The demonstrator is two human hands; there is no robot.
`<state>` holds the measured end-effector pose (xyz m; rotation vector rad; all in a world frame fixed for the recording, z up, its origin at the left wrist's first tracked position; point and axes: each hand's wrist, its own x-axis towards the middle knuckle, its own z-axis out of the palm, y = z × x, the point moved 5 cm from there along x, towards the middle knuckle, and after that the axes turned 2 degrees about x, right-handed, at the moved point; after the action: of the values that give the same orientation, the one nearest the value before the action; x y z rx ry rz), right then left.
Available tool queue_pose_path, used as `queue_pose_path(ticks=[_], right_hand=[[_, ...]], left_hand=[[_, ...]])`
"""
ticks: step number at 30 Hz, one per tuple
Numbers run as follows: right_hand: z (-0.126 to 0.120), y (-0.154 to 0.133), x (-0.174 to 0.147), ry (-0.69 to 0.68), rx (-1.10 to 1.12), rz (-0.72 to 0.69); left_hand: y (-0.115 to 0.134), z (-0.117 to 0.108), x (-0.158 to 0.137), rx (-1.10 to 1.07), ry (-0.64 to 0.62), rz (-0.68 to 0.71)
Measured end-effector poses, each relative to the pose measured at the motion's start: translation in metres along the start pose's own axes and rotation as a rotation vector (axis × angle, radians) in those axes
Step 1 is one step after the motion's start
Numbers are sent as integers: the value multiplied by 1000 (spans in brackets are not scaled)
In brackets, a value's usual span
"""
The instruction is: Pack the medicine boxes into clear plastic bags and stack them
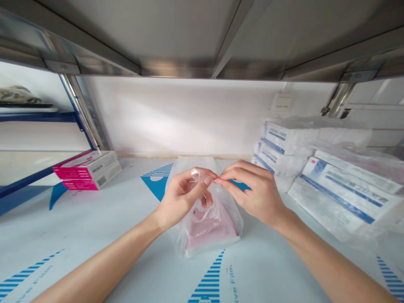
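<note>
A clear plastic bag (235, 216) lies on the film-covered surface in front of me, with a flat pink item (210, 231) showing through it. My left hand (181, 191) is over the bag, its thumb and index finger pinched together on the thin plastic and its other fingers curled below. From the other side my right hand (257, 189) brings its thumb and fingertips together at the same spot, so both hands' tips touch. Whatever the right fingertips grip is too small to make out. Part of the bag is hidden behind the hands.
Two stacked pink-and-white boxes (78, 172) stand at the left. On the right are several white-and-blue boxes (344, 189) wrapped in clear plastic. A metal shelf (183, 38) hangs low overhead, with metal posts (83, 109) at both sides and a white wall (189, 118) behind.
</note>
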<state>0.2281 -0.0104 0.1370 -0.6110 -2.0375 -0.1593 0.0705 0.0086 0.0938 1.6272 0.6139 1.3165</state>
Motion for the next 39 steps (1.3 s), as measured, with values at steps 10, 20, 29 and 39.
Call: queue_pose_path(ticks=[10,20,29,39], right_hand=[[-4,7,-2,57,358,276],[22,4,-13,-161,426,201],[29,13,-20,-150,359,442],[28,34,-17,-151,878,596]], left_hand=[[-3,-1,0,66,-65,-150],[3,-4,0,81,-124,-149],[29,6,-13,688,-68,526],[35,-3,-16,888,221,663]])
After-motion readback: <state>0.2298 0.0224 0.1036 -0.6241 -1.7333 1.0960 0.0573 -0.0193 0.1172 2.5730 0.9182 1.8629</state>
